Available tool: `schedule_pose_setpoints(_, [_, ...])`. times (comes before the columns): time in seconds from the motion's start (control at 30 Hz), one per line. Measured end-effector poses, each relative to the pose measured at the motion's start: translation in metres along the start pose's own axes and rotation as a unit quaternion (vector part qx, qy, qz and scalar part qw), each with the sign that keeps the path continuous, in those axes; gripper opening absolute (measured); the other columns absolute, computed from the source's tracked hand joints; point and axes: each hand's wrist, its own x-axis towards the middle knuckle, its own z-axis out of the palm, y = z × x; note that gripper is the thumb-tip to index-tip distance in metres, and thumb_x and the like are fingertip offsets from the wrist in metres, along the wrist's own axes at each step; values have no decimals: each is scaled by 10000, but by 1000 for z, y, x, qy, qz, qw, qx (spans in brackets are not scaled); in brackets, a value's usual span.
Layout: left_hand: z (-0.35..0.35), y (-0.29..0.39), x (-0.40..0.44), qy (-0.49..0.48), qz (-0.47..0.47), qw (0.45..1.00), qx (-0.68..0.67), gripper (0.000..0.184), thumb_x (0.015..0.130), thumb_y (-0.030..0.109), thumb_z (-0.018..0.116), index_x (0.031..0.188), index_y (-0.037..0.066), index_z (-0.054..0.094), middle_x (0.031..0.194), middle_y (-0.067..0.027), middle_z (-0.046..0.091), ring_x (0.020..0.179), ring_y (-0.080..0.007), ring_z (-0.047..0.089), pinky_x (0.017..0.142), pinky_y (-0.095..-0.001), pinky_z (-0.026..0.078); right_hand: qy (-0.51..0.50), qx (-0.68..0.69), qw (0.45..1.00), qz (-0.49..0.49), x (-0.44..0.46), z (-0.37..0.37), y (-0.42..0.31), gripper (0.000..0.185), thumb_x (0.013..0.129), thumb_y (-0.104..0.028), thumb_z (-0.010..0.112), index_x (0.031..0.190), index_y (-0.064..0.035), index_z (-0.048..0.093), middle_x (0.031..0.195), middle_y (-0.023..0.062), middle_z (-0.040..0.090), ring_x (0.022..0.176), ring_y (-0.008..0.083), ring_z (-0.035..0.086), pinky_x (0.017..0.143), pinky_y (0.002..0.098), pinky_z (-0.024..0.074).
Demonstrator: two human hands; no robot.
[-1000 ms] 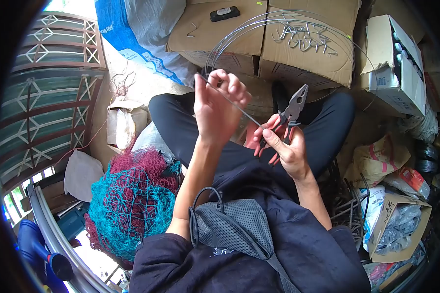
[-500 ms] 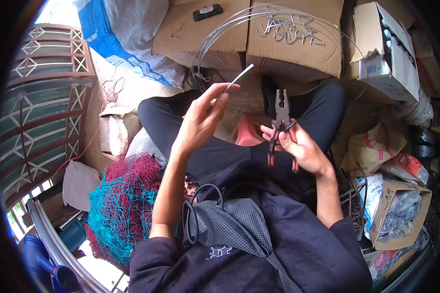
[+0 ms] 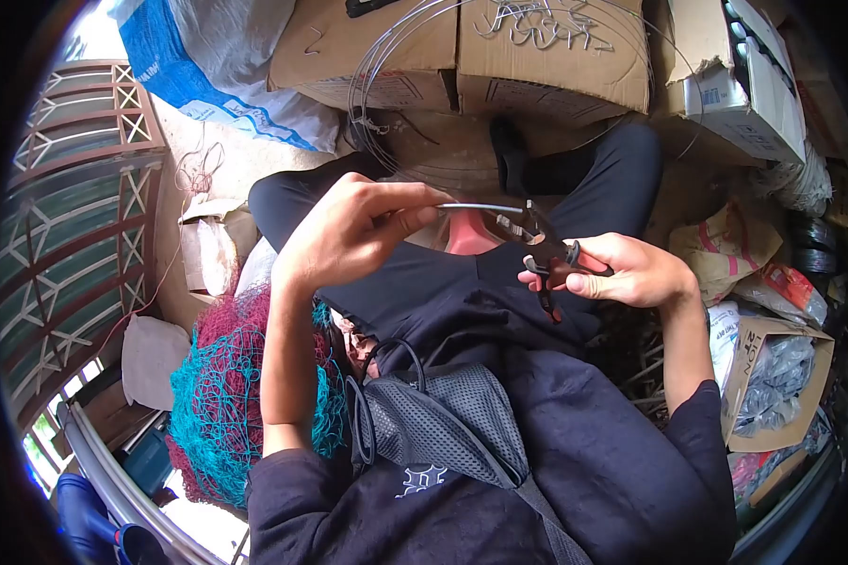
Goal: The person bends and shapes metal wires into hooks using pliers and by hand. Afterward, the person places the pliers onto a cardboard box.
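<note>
A short piece of wire [image 3: 483,205] is pinched between the thumb and fingers of my left hand [image 3: 358,231]. Its far end lies at the jaws of the pliers [image 3: 538,247], which look open around it. My right hand [image 3: 622,271] grips the pliers by their red and black handles, with the jaws pointing up and to the left. Both hands are above my lap. Beyond them, a loose coil of wire [image 3: 372,71] arches over the cardboard boxes [image 3: 372,47]. Several bent wire hooks [image 3: 546,24] lie on the right-hand box.
Teal and maroon netting [image 3: 231,395] is heaped at my left side. An open white carton [image 3: 740,108] stands at the upper right, and a box of plastic bags [image 3: 777,381] at the lower right. Something red [image 3: 471,234] shows between my legs.
The pliers have turned from pointing upward to the left, and their jaws have come to the wire's end. My left hand has lowered and levelled the wire.
</note>
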Motion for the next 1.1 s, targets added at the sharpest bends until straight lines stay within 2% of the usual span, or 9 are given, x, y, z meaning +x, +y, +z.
schedule_pose_setpoints(0.13, [-9,13,2,-79,8,997,-4,169,969,125,645,1063,16,733,747,-172,657,619,-319,633,591,-378,471,-20,-3,1000,4,2,2,-4,520,1048,-67,570,1524,46,394,1412,150,606,1323,223,562,1120,373,429])
schedule_pose_setpoints(0.17, [-9,12,3,-87,18,996,-5,187,968,122,649,1090,9,733,740,-171,662,610,-296,643,584,-372,473,-26,-7,1000,4,3,2,-4,526,1047,-68,572,1527,44,389,1407,149,610,1310,225,572,1113,372,434])
schedule_pose_setpoints(0.27, [-5,6,3,-97,41,994,-9,231,961,117,660,1140,-9,733,730,-175,675,601,-266,671,572,-365,479,-23,-78,997,-8,4,6,-9,311,1069,-133,554,1340,19,576,1166,58,653,980,145,609,892,327,524])
schedule_pose_setpoints(0.43, [2,-4,1,-82,61,995,-19,232,943,119,671,1118,-18,736,737,-188,684,624,-313,681,581,-375,493,-23,-169,985,-16,5,6,-18,284,1083,-188,537,1264,17,614,1011,72,681,893,144,642,828,320,527])
schedule_pose_setpoints(0.57, [-3,3,1,-112,15,994,-14,187,968,145,647,1035,-2,741,788,-195,689,649,-340,648,610,-394,483,-31,-191,981,9,5,6,-29,320,1095,-269,522,1180,15,643,873,72,671,847,139,650,778,320,520])
schedule_pose_setpoints(0.67, [-5,8,1,-125,-5,992,-16,193,973,152,645,1038,3,748,765,-192,683,627,-331,636,600,-396,476,-43,-208,977,11,5,3,-29,314,1087,-265,523,1187,-2,662,939,43,706,749,130,629,703,312,513])
schedule_pose_setpoints(0.87, [-6,4,0,-157,-31,986,-39,202,990,172,638,1070,27,755,691,-153,666,566,-237,623,571,-380,471,-30,-198,980,10,6,-2,-25,262,1062,-220,578,1082,24,671,868,51,710,628,122,627,609,298,542])
schedule_pose_setpoints(0.97, [-7,2,0,-175,-43,982,-52,184,990,167,637,1065,41,748,663,-127,665,547,-196,618,561,-371,470,-26,-174,981,80,6,0,-35,177,1011,-141,652,1050,29,673,909,68,725,632,106,624,599,286,561])
schedule_pose_setpoints(1.1, [-6,9,2,-142,-43,987,-63,175,975,102,616,1085,42,737,660,-114,678,583,-196,662,590,-349,496,4,-120,989,81,7,6,-34,194,956,-115,722,1071,25,651,925,70,725,723,95,646,559,268,544])
